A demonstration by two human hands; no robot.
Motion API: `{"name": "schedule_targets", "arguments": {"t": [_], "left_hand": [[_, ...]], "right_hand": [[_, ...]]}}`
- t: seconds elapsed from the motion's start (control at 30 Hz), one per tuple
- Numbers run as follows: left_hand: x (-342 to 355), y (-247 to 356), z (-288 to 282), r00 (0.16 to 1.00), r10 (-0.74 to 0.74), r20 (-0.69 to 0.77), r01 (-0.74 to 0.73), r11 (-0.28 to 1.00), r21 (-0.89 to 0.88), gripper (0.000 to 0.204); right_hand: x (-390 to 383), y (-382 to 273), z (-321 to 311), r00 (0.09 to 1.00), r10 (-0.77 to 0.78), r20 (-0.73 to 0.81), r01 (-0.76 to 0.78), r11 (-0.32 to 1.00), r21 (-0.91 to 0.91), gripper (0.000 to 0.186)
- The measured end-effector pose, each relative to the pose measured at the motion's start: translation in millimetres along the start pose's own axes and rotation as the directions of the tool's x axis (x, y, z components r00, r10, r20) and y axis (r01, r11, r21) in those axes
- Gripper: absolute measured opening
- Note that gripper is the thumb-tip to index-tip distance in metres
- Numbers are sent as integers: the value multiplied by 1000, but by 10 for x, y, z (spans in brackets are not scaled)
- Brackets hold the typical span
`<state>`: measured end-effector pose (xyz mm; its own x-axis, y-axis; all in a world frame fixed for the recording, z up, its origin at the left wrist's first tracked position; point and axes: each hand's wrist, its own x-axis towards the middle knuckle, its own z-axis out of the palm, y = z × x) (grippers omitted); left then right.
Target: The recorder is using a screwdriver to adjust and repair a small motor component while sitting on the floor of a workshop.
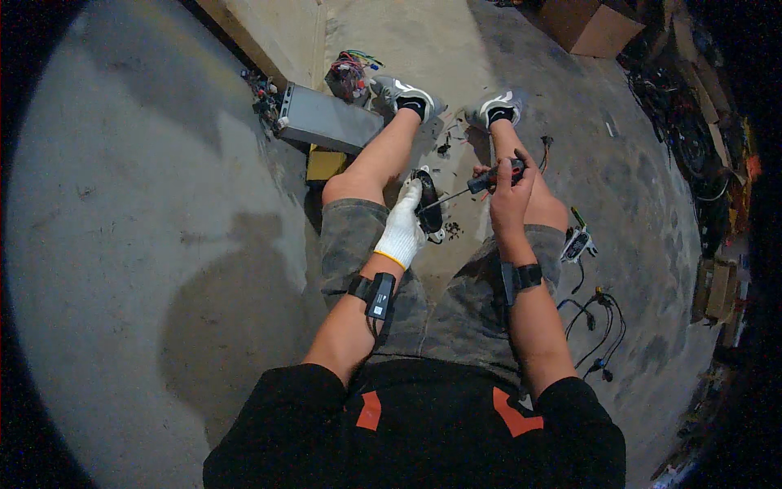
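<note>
In the head view, the likeliest trouble was a slip: the left hand (404, 218) held a long black part (431, 213) up between the knees, clear of the floor (122, 285), with nothing firm seen behind it, and the thin shaft of the driver (485, 181) met it close to the gloved thumb, so a skidding tip could jab the glove or gouge the casing. Whether the tip sat in a screw could not be told. The left fingers were wrapped round the part; those of the right hand (511, 191) were clamped on the driver's grip. Anything dropped could be lost among the small dark bits (453, 231) scattered below on the floor. The part looked like smooth, rounded plastic with pale tabs at its ends, against the ribbed white knit of the glove (394, 248). Toward the floor's far left edge, by a pale upright panel (281, 33), lay a flat-sided grey metal box (332, 118) and a small yellow carton (326, 165); toward its right edge, thin black cables (607, 326) curled over the stained, concrete-like surface, and a brown cardboard box (593, 28) stood near the far right corner.
</note>
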<state>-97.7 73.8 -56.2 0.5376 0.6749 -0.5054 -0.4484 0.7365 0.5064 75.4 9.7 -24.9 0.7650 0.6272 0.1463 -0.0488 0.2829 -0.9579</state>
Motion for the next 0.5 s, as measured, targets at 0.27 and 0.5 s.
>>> {"name": "schedule_targets", "arguments": {"t": [0.27, 0.5], "left_hand": [[110, -58, -143, 999, 29, -26, -28, 997, 67, 32], [182, -74, -225, 991, 126, -40, -122, 988, 96, 27]], "right_hand": [[-10, 19, -17, 978, -158, 137, 181, 968, -173, 39], [45, -40, -114, 967, -88, 238, 112, 990, -91, 45]]}}
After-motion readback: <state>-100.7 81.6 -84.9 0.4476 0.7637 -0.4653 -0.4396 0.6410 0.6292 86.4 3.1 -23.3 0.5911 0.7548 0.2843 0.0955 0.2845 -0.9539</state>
